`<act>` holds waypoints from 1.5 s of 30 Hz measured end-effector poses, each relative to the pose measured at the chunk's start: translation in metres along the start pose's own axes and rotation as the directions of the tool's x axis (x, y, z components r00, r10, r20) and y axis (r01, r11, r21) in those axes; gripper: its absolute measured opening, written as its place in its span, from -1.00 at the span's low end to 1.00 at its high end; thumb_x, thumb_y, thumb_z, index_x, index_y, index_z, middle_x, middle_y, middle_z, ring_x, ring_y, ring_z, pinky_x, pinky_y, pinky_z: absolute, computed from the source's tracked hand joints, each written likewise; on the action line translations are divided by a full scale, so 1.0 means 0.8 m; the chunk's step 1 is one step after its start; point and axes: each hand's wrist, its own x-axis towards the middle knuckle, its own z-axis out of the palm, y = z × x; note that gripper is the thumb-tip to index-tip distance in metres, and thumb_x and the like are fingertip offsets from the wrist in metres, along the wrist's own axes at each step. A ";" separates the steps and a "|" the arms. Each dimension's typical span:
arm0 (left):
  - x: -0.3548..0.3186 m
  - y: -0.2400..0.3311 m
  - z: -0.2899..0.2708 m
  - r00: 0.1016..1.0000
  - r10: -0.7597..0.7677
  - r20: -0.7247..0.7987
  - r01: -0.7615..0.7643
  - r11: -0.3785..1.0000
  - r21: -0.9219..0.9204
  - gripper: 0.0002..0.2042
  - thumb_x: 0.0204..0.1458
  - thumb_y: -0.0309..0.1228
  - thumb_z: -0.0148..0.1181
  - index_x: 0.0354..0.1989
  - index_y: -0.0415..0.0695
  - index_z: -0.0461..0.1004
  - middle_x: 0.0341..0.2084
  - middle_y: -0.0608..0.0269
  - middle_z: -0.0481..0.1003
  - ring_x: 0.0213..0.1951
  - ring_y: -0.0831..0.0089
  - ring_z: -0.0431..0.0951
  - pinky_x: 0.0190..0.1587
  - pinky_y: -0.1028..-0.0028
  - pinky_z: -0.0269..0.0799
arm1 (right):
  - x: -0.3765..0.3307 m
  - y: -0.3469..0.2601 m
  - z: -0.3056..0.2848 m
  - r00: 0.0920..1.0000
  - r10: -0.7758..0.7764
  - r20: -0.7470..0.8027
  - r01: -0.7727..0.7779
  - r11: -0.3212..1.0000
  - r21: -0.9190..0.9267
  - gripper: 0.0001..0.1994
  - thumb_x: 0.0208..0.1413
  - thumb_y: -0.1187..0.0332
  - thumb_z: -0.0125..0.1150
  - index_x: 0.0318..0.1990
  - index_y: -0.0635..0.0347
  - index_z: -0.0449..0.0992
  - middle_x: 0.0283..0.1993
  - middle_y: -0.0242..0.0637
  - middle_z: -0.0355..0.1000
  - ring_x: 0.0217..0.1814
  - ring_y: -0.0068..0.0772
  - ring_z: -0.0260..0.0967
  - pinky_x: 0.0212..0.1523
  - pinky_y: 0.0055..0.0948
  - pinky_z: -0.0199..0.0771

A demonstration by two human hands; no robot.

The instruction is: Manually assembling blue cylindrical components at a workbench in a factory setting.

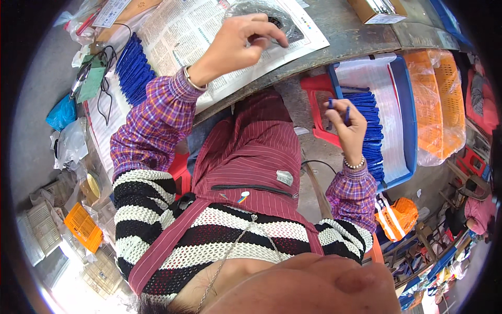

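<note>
Left hand (238, 46) is held half-curled by the bag (251, 7), its grip unclear, while blue rods (348, 114) are pinched in the right hand (350, 130), nearer the tray (412, 120), where more rods (370, 137) are stacked crosswise just rightward.

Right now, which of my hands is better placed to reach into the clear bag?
Your left hand, probably: it is close to the bag, with nothing visible in its grip. Your right hand is farther off, by the tray, and seems to hold something blue.
</note>
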 end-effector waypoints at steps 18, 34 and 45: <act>-0.037 0.035 0.057 0.918 -0.058 0.393 0.300 0.751 -0.589 -0.86 0.03 -0.54 0.18 -0.24 -0.28 0.52 -0.40 0.31 0.54 -0.29 0.59 0.51 -0.19 0.56 0.44 | -0.014 -0.028 0.033 0.991 0.095 0.095 -0.091 0.995 -0.048 -0.85 -0.06 0.54 0.30 -0.29 0.37 0.54 -0.39 -0.30 0.44 -0.39 -0.54 0.32 -0.38 -0.59 0.26; -0.034 0.045 0.058 0.936 -0.020 0.351 0.189 0.871 -0.453 -0.82 -0.15 -0.59 0.26 -0.32 -0.15 0.62 -0.47 0.25 0.55 -0.37 0.42 0.55 -0.30 0.48 0.42 | -0.015 -0.030 0.038 0.986 0.100 0.136 -0.097 0.995 -0.030 -0.84 -0.07 0.53 0.31 -0.29 0.37 0.55 -0.40 -0.31 0.45 -0.43 -0.56 0.29 -0.41 -0.59 0.25; -0.037 0.056 0.056 0.941 -0.026 0.337 0.143 0.934 -0.328 -0.83 -0.24 -0.61 0.24 -0.41 -0.19 0.52 -0.53 0.24 0.48 -0.43 0.31 0.51 -0.35 0.42 0.42 | -0.015 -0.037 0.048 0.994 -0.041 0.102 0.062 0.975 -0.213 -0.85 -0.08 0.55 0.30 -0.30 0.36 0.55 -0.36 -0.20 0.48 -0.40 -0.39 0.43 -0.39 -0.49 0.36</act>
